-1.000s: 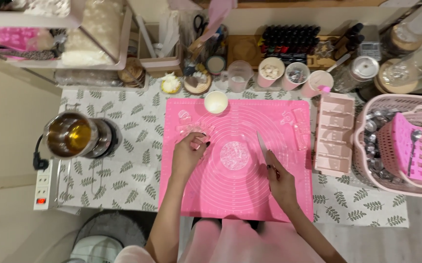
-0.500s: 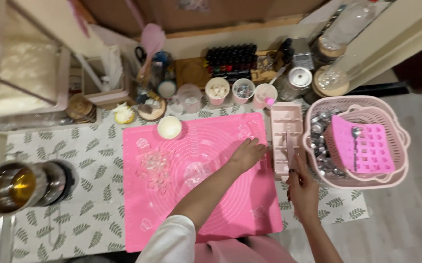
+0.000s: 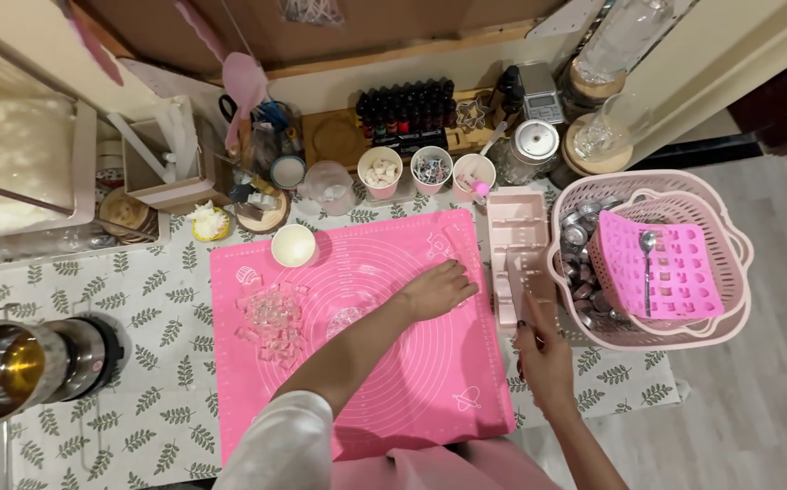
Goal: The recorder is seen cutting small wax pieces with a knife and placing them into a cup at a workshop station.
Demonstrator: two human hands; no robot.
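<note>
My left hand rests flat on the right part of the pink silicone mat, fingers spread, holding nothing. My right hand grips a knife by its handle; the blade points away from me and lies over the pale pink compartment tray at the mat's right edge. A pile of clear cut cubes lies on the mat's left part, and a small round clear piece sits near the middle. A small white bowl stands at the mat's far left corner.
A pink basket at the right holds metal cups, a pink mould and a spoon. A steel pot of yellow liquid stands at the left. Cups, dark bottles, jars and tools line the back. A leaf-print cloth covers the table.
My left hand left the cubes and crossed to the mat's right side. My right hand carried the knife from the mat to over the compartment tray. The view swung right.
</note>
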